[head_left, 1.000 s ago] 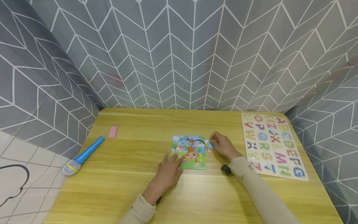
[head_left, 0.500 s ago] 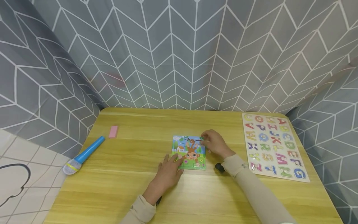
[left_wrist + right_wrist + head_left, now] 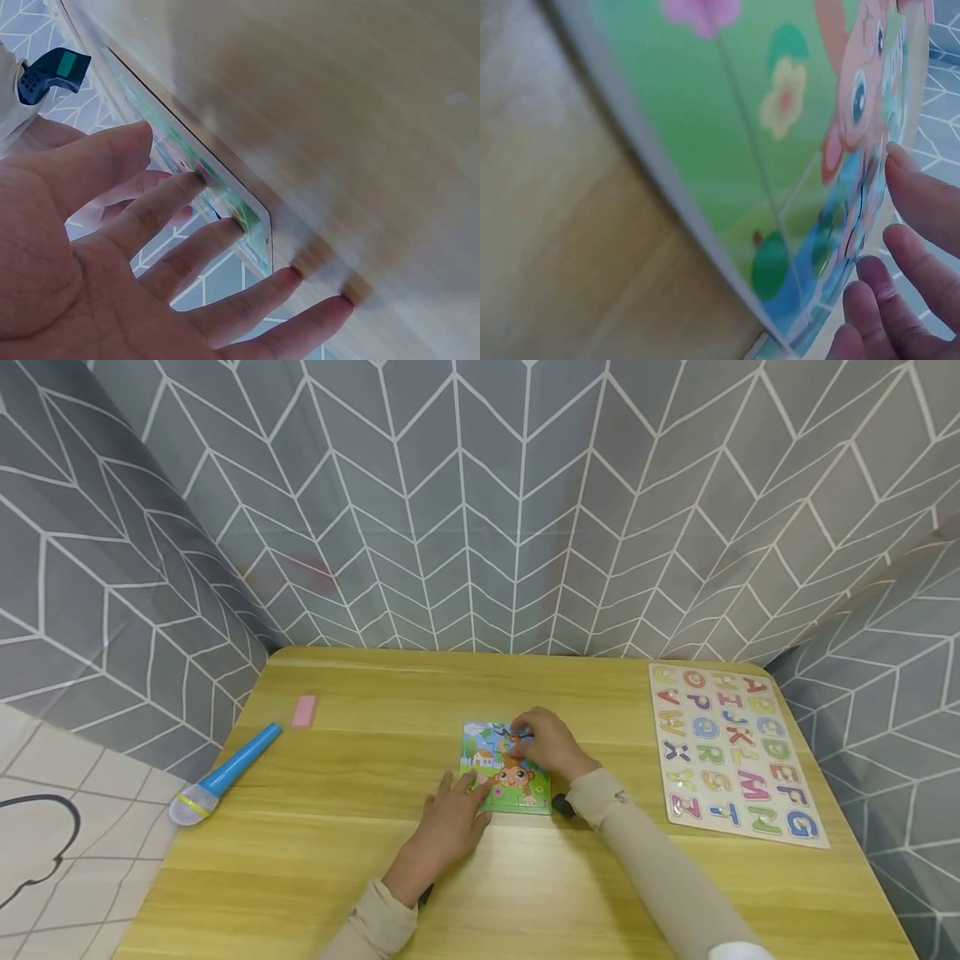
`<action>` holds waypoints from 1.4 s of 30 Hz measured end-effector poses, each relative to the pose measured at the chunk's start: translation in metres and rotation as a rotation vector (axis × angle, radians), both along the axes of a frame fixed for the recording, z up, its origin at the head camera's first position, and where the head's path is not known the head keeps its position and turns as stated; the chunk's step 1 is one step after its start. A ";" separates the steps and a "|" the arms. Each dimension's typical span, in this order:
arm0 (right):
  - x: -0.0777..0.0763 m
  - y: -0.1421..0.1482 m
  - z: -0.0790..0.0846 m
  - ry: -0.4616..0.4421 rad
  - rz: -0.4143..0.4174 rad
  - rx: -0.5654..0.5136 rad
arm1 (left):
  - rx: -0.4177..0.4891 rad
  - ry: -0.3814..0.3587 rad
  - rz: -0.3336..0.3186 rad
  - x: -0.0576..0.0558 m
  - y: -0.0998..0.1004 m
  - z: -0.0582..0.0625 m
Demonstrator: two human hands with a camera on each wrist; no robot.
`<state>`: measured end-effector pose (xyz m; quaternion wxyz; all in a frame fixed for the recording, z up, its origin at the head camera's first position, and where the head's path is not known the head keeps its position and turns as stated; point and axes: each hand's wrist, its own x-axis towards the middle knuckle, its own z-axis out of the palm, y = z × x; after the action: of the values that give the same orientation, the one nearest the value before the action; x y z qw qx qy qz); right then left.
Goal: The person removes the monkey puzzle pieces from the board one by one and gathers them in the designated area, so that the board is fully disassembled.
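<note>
A square jigsaw puzzle [image 3: 510, 789] with a monkey, a house and flowers lies mid-table in the head view. My left hand [image 3: 447, 827] rests its fingertips on the puzzle's lower left corner, its fingers fairly straight. In the left wrist view two fingertips [image 3: 196, 180] touch the puzzle's edge and two others reach to the tabletop. My right hand [image 3: 551, 746] is over the puzzle's upper right part, thumb and fingers drawn together on a puzzle piece, mostly hidden beneath them. In the right wrist view the right thumb [image 3: 922, 191] and fingers are at the puzzle's far side.
A pink block [image 3: 303, 712] and a blue toy microphone [image 3: 225, 774] lie on the left of the wooden table [image 3: 360, 693]. To the right is an alphabet board [image 3: 684, 675] with coloured letters. A grey patterned curtain [image 3: 480, 527] hangs behind the table.
My right hand has moved left with a puzzle piece, from beside the puzzle to over its upper right part. The left hand has stayed on the lower left corner.
</note>
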<state>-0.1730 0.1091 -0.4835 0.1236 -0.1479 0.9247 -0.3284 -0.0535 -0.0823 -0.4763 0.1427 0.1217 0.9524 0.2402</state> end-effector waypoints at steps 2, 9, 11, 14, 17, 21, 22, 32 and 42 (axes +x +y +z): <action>0.000 -0.003 -0.001 -0.004 0.001 0.010 | -0.006 0.005 -0.002 0.000 0.000 -0.001; 0.000 -0.007 0.000 -0.025 0.006 0.045 | -0.011 0.012 -0.005 0.001 0.001 -0.001; -0.001 -0.008 -0.001 -0.031 0.004 0.048 | -0.010 0.012 -0.005 0.000 0.000 -0.001; -0.003 -0.007 -0.001 -0.031 0.009 0.052 | -0.006 0.012 -0.004 0.000 0.000 -0.002; -0.004 -0.008 -0.002 -0.030 0.014 0.054 | -0.004 0.014 -0.003 0.000 0.000 -0.002; -0.006 -0.008 -0.002 -0.027 0.022 0.066 | -0.002 0.015 0.000 0.000 0.000 -0.002; -0.006 -0.008 -0.002 -0.028 0.026 0.071 | -0.002 0.015 0.001 0.000 0.000 -0.002; -0.008 -0.010 0.001 -0.014 0.057 0.120 | -0.003 0.015 -0.002 0.000 0.000 -0.002; -0.009 -0.010 0.002 -0.025 0.057 0.125 | -0.004 0.002 0.006 -0.001 0.001 -0.003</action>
<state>-0.1819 0.0994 -0.4820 0.1537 -0.1621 0.9371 -0.2683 -0.0544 -0.0813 -0.4793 0.1414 0.1190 0.9533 0.2387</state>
